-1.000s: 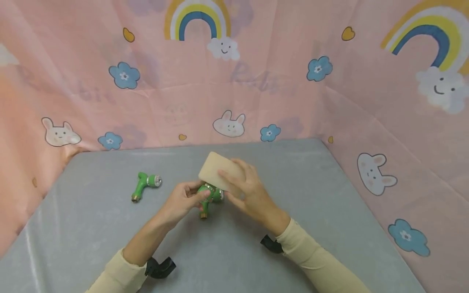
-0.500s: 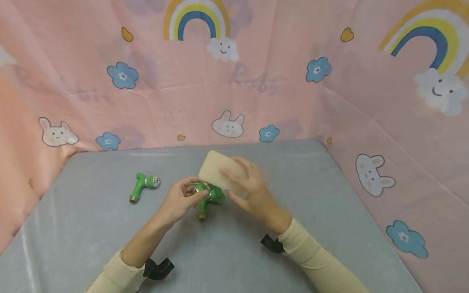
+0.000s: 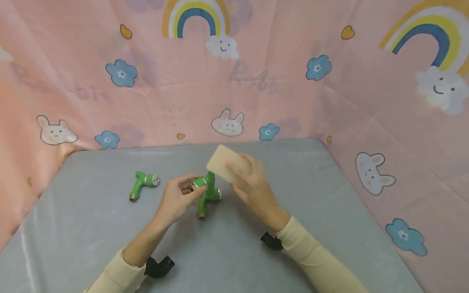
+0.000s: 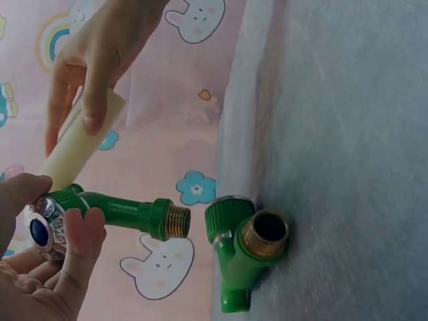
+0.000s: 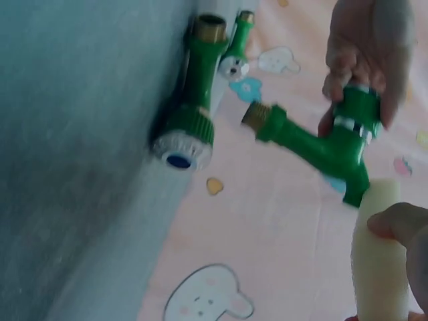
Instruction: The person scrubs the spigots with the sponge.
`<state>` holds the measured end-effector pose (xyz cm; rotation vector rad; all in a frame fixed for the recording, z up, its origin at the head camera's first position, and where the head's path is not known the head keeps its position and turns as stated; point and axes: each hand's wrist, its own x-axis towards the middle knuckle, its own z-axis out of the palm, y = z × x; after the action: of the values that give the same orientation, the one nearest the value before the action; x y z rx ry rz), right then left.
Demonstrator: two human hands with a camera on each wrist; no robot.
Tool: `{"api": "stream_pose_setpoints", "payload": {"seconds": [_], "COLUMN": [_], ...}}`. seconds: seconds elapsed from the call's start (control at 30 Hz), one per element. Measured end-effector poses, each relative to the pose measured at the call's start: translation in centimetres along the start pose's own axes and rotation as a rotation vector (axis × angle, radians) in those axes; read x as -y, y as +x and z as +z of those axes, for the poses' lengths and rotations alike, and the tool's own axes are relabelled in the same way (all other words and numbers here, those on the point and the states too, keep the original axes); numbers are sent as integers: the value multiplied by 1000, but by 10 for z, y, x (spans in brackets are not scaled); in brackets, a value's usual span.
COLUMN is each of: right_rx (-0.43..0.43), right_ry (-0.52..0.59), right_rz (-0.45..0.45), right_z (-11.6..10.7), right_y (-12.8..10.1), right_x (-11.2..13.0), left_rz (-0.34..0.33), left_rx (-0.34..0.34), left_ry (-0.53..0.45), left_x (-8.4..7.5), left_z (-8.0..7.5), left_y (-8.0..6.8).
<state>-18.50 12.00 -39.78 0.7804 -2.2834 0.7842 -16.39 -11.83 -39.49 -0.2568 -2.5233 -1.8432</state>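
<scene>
My left hand (image 3: 176, 199) grips a green tap (image 5: 324, 150) by its ribbed knob, which has a chrome cap with a blue centre. The tap is raised above the table, its brass threaded end pointing away from my fingers in the left wrist view. A cream sponge (image 3: 229, 165) is pinched between the thumb and fingers of my right hand (image 3: 258, 189). One end of the sponge is right at the tap's spout. Directly below, a second green tap (image 4: 244, 251) lies on the table, partly overlapped by the held one in the head view.
A third green tap (image 3: 141, 186) lies on the grey table (image 3: 91, 228) to the left. Black curved mounts (image 3: 159, 267) sit at both cuffs. A pink printed curtain (image 3: 275, 93) closes off the back and sides of the table.
The sponge has moved up and to the right from over the tap's body to its spout. My left hand still holds the tap, now turned so its spout points up in the head view.
</scene>
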Motion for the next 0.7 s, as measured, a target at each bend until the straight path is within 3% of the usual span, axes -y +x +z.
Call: {"api": "stream_pose_setpoints", "payload": {"seconds": [0.2,0.3,0.43,0.57,0.7], "right_rx": [-67,-81,-1,68,79], "right_ry": [20,43,18,-42,-76], "right_rz": [134,74,-31,-18,14], "right_z": [-11,-11,-5,2,5], "right_y": [8,7,0,-6,-7], "right_x": [-10,-6,10,21,22], "left_rz": [17,58,125,167,177], "left_rx": [-72,-105,-155,-192,-206], "left_ry": [122,194,252,285,319], "left_x": [-2,-1,1,2,4], "left_z": [1,2,5,6,7], "left_y": [4,4,1,-2,-4]}}
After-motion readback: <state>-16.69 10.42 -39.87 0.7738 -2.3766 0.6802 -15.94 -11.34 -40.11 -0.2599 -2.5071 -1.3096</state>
